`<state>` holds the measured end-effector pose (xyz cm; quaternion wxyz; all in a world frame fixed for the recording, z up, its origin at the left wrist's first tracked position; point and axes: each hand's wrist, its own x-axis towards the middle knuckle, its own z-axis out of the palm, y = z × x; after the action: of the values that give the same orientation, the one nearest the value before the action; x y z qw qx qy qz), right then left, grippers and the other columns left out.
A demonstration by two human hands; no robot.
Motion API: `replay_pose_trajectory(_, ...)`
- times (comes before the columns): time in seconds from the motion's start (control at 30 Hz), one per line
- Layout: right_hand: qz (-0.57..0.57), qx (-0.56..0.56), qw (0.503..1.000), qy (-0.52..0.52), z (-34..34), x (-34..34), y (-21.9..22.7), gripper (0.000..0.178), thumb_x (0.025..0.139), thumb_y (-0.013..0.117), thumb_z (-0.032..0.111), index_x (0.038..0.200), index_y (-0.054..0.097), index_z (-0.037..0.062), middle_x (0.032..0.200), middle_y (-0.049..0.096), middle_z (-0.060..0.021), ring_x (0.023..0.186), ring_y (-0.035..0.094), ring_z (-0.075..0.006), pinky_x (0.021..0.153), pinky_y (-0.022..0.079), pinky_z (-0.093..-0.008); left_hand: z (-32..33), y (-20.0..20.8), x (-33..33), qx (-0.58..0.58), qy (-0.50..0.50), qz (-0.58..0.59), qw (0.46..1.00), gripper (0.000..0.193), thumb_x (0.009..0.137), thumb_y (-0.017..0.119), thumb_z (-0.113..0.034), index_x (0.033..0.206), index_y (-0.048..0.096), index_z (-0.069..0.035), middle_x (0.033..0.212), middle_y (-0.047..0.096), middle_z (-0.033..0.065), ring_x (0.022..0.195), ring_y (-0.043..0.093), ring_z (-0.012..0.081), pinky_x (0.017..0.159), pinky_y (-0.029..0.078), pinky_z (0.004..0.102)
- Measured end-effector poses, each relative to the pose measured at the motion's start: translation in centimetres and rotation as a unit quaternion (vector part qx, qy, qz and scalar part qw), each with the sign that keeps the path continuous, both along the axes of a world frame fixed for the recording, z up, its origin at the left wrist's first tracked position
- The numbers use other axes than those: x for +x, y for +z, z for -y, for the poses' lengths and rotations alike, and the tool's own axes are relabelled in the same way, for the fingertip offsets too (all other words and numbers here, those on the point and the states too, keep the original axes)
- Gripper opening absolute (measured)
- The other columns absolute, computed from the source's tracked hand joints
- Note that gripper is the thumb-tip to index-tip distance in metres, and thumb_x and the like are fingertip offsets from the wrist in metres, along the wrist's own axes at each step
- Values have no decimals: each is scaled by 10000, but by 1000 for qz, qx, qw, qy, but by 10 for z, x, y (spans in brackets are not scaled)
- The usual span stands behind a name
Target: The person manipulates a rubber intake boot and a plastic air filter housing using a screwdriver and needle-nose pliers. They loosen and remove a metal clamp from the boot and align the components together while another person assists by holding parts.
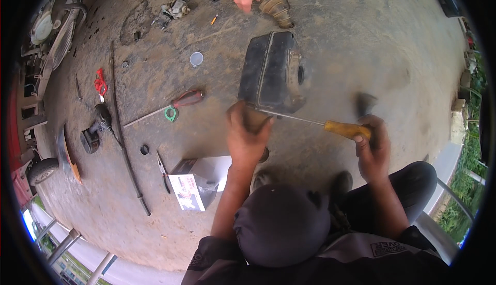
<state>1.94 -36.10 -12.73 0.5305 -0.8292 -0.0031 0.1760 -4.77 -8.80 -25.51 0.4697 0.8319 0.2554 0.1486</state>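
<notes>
While a long dark rod [113, 73] and a white cardboard carton [185, 192] lie on the dusty grey floor [403, 78] at the left, the principal item sits farther right: a black, box-shaped housing [279, 73] with a seam along its body and a round opening at its right side. From where I stand, it resembles rigid plastic; I judge it stiff and light for its bulk, with smooth faces that may slip, so the seam and lower edge seem the surest holds. Right of it lies the reach of a slim metal screwdriver with a yellow handle [343, 129], by my estimate light, rigid and best taken by that handle.

As to grip, the left hand [247, 135] is at the housing's lower edge, fingers bent; blur prevents me from telling what, if anything, it clasps. The right hand [373, 145], farthest right, is closed around the rear of the yellow handle. The shaft points at the housing's lower edge; contact at the tip cannot be confirmed.
</notes>
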Motion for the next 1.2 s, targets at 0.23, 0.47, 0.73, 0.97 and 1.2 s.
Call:
replay_pose_trajectory(0.23, 118, -47, 989, 79, 0, 6, 3, 439, 1039, 724, 221, 1370, 536, 3, 1113, 622, -98, 941, 608, -187, 886, 517, -331, 0, -3, 0, -1, 6, 9, 1000, 801, 767, 958, -216, 1422, 541, -24, 1345, 597, 224, 1253, 601, 430, 1051, 505, 479)
replay_pose_trajectory(0.47, 93, -77, 988, 92, -5, 6, 12, 469, 1013, 758, 224, 1354, 526, 2, 1179, 616, -116, 988, 613, -177, 934, 523, -325, -2, 0, 3, -5, 12, -1, 1000, 800, 774, 959, -233, 1426, 542, -28, 1351, 596, 224, 1245, 613, 431, 1045, 512, 476)
replay_pose_trajectory(0.73, -48, -62, 997, 5, -13, 4, 12, 433, 1005, 756, 159, 1341, 523, 15, 1192, 598, -95, 997, 614, -173, 890, 512, -312, -4, 0, 2, -13, 16, -16, 1000, 800, 777, 959, -236, 1425, 540, -26, 1349, 594, 229, 1248, 615, 430, 1039, 522, 468)
replay_pose_trajectory(0.97, 17, -30, 999, 18, -7, 4, -1, 400, 1017, 740, 160, 1333, 541, 14, 1111, 588, -85, 964, 579, -142, 845, 489, -287, -4, -3, 1, 12, 1, 10, 1000, 796, 774, 963, -223, 1420, 543, -24, 1328, 600, 228, 1211, 626, 437, 1022, 528, 468)
replay_pose_trajectory(1.2, 90, -27, 993, 75, -15, 6, 2, 409, 1039, 715, 232, 1321, 534, -2, 1015, 595, -84, 894, 589, -151, 832, 492, -290, -6, -10, -2, 1, 4, 7, 1000, 802, 779, 955, -226, 1434, 537, -28, 1339, 592, 224, 1207, 625, 445, 999, 536, 477)
